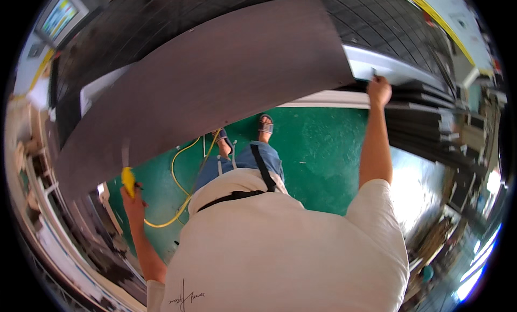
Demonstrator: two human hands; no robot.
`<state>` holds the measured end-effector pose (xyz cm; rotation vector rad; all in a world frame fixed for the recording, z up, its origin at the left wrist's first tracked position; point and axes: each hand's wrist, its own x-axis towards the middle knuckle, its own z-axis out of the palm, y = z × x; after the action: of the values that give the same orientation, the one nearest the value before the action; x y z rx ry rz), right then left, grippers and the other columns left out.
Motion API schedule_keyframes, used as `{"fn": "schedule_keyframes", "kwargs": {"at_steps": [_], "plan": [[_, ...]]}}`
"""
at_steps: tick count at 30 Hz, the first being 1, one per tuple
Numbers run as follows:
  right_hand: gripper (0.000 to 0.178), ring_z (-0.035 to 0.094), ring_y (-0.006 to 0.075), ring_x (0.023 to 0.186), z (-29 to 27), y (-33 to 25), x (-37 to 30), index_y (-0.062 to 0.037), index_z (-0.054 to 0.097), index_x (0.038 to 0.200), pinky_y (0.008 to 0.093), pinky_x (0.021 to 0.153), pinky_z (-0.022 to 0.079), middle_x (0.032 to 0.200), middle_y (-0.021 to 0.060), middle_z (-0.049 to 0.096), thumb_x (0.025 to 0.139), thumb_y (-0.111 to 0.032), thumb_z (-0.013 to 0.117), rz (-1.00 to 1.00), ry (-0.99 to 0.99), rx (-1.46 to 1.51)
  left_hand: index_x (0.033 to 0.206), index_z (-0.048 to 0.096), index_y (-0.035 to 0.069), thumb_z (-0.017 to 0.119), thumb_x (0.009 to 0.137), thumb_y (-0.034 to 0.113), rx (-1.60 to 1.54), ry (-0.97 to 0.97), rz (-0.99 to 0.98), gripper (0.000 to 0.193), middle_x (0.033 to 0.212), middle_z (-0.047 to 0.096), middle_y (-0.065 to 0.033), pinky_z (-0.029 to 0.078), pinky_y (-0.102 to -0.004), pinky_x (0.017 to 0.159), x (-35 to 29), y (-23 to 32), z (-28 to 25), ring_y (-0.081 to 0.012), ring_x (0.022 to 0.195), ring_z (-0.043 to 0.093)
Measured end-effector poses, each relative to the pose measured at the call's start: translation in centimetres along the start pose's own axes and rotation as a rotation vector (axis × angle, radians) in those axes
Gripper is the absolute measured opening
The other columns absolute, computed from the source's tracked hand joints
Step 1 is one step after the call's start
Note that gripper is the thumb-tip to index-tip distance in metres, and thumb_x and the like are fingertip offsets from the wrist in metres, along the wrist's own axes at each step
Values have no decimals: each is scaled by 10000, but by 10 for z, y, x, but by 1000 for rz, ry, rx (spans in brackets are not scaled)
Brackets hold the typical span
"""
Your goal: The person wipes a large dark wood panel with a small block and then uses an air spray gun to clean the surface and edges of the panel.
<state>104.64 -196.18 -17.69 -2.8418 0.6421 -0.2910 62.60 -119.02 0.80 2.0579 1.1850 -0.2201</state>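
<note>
My left hand [133, 200] is closed round a yellow air blow gun [127, 178]. Its thin nozzle is blurred and points over the left end of a large dark brown panel [215, 80]. At the right, my right hand [379, 91] is closed in front of a pale metal ledge [396, 64], just beyond the panel's right corner. A small dark tip shows above its fingers, too small to name. The panel lies at a slant across a dark, lined work surface [371, 16], its near edge jutting over the floor.
A yellow hose [173, 166] loops over the green floor [323, 150] by my feet. Dark boards [425, 118] are stacked at the right. A screen [59, 16] stands far left, and a yellow-edged white machine part [452, 21] far right. Racks of boards [48, 226] line the left.
</note>
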Motion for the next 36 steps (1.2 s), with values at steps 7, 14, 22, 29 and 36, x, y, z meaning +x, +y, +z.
{"fn": "schedule_keyframes", "kwargs": {"at_steps": [7,14,22,29,36], "plan": [[179,710,235,851,-9,-141,-152,1,743,1044,375,825,563,931,133,754,959,-156,750,-221,-226,616,1077,658,2,713,979,406,385,-147,124,420,788,692,-203,503,-457,627,-71,14,30,-411,729,681],[228,721,254,834,-38,-310,-360,17,743,1068,359,796,564,963,172,748,937,-170,754,-293,-693,871,965,659,17,741,945,456,380,-316,401,447,743,667,-217,482,-511,627,-77,48,33,-454,717,650],[224,724,251,788,-31,-432,-478,21,724,1057,371,768,568,878,162,747,913,-150,724,-372,-821,814,942,657,39,702,962,494,350,-206,327,458,780,679,-213,479,-537,637,-41,-65,-85,-466,753,651],[213,742,266,812,-48,-582,-552,17,703,1057,389,792,587,917,168,757,897,-122,721,-752,-973,817,1006,685,52,664,991,511,214,123,144,460,776,694,-210,520,-534,652,-17,-186,-161,-471,758,675],[129,719,203,795,-117,-768,-483,-11,678,1031,328,720,571,857,144,711,943,-76,746,-1192,-583,1022,1075,708,11,582,1028,547,250,769,-459,552,959,732,-249,527,-543,731,64,-402,-298,-455,902,704]]}}
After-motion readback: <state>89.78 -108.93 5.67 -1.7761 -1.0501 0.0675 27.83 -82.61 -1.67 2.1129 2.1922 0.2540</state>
